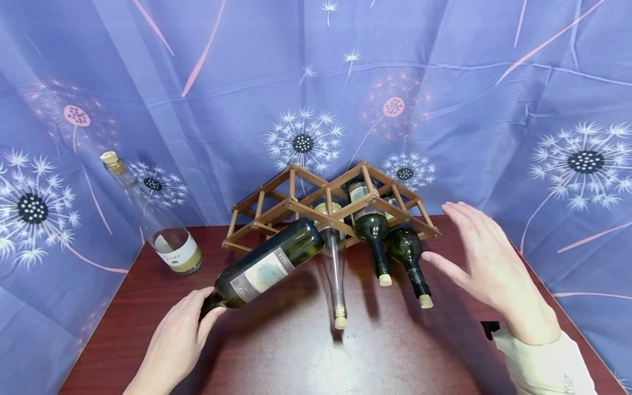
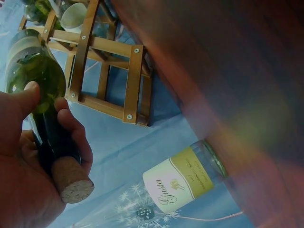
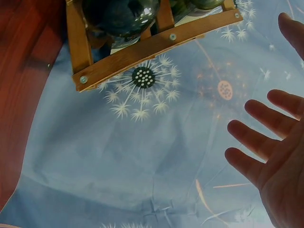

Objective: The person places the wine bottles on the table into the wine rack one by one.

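My left hand (image 1: 179, 332) grips a dark green wine bottle (image 1: 301, 241) by its neck, and its cork (image 2: 73, 183) pokes out past the palm in the left wrist view. The bottle slants up to the right, its base in front of the wooden wine rack (image 1: 291, 204). Three bottles lie in the rack, necks toward me: a clear bottle (image 1: 336, 274) in the middle, a dark green bottle (image 1: 371, 227) beside it, and another dark bottle (image 1: 406, 247) at the right. Right of the rack, my right hand (image 1: 494, 269) is raised with fingers spread, holding nothing.
A clear corked bottle (image 1: 179, 249) with a white and yellow-green label stands upright at the table's left. Behind the reddish-brown table (image 1: 276, 351) hangs a blue cloth (image 1: 237, 126) with dandelion prints. A small black patch (image 1: 490, 329) shows beside the right sleeve.
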{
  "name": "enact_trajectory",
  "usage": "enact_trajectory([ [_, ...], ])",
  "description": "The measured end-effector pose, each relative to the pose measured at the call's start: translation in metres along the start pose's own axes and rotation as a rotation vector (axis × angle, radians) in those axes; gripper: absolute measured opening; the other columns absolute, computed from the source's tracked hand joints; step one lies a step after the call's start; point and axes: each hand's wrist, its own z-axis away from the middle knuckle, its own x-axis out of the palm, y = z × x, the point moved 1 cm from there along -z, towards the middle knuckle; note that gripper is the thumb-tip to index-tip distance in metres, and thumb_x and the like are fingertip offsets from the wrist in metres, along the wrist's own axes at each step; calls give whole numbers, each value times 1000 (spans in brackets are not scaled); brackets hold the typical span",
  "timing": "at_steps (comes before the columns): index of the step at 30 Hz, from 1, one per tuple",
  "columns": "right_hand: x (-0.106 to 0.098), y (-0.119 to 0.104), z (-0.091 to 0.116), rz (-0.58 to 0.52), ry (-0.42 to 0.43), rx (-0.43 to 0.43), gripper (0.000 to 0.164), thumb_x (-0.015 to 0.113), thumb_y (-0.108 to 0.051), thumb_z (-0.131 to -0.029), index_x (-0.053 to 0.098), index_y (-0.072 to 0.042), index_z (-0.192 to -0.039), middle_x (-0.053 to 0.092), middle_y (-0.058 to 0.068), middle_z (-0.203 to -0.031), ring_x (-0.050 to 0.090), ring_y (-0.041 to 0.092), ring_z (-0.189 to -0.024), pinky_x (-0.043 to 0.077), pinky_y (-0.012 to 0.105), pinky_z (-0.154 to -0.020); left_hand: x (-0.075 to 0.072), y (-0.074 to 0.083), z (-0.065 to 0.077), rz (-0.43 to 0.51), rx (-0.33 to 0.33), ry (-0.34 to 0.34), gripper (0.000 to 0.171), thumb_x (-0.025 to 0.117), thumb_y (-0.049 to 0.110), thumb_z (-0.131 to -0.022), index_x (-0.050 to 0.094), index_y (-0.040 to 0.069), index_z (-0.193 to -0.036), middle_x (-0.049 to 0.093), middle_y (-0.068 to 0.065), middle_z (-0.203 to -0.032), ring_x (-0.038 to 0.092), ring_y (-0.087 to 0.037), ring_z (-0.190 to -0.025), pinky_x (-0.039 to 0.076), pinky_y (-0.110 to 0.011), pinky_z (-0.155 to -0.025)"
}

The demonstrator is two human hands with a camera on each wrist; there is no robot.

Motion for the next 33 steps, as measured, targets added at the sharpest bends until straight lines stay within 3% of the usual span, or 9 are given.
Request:
enact_trajectory([
  [18,-3,14,3,8,-26,51,94,81,-43,-72,45,0,-147,49,21,-143,42,40,-133,28,51,-112,9,-1,5,8,-71,7,35,72,25,-91,63,4,-119,66,-8,-102,65,-26,-90,51,-49,-74],
  [33,-6,26,10,7,-40,92,95,83,-41,-71,44,-2,-148,50,21,-142,41,40,-133,25,49,-114,15,5,8,37,-188,-34,35,68,29,-95,63,6,-121,67,-9,-106,66,-30,-92,50,-51,-73],
])
